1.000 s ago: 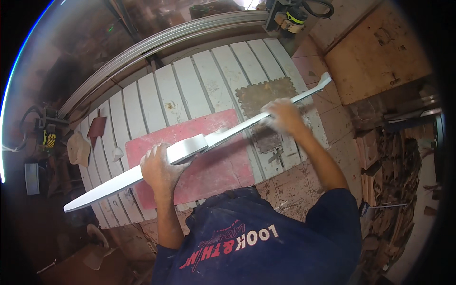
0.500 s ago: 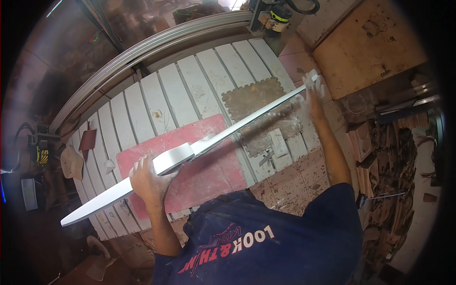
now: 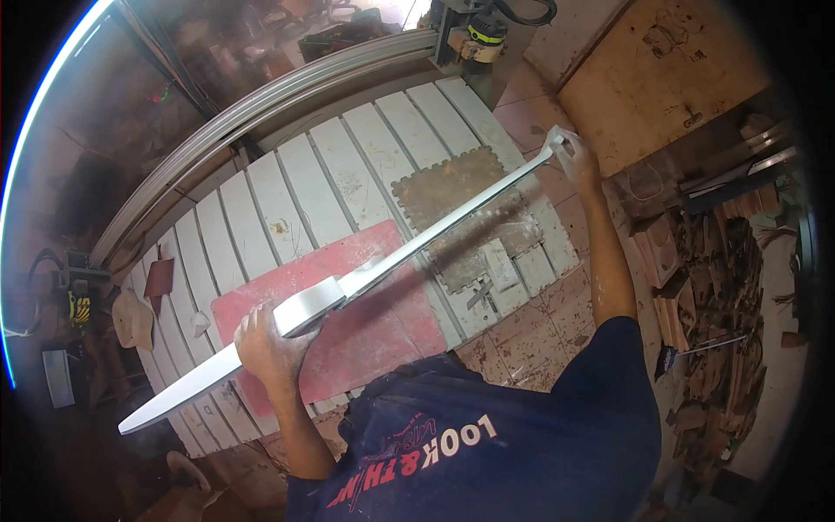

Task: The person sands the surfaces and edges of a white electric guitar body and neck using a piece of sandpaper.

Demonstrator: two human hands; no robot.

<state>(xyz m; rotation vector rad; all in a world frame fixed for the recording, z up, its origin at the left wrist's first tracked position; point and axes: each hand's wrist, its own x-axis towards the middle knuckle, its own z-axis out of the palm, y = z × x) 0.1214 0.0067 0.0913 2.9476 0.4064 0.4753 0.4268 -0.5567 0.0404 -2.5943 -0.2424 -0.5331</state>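
Observation:
A long white sword-shaped piece [image 3: 309, 304], thick in the middle, tapers to a point at the lower left and runs out thin toward the upper right. It slants above the work surface. My left hand [image 3: 271, 348] is closed round its wide part, just left of the thick step. At the far thin end, my right hand [image 3: 576, 161] is closed on the tip, its fingers dusty with white. Beneath the piece lie a pink-red mat [image 3: 374, 335] and a brown foam mat [image 3: 444, 178] with toothed edges.
The mats rest on a pale slatted machine bed [image 3: 326, 157]. Behind it runs a metal gantry rail [image 3: 261, 104] with a motor head [image 3: 485, 36]. Brown sandpaper [image 3: 159, 277] and a tan rounded object [image 3: 132, 320] sit at the left. Wood scraps [image 3: 704, 348] pile up at the right.
My right hand's fingers, blurred and spread by the thin end before, are now closed round it. The whole view has shifted slightly; my left hand keeps its hold.

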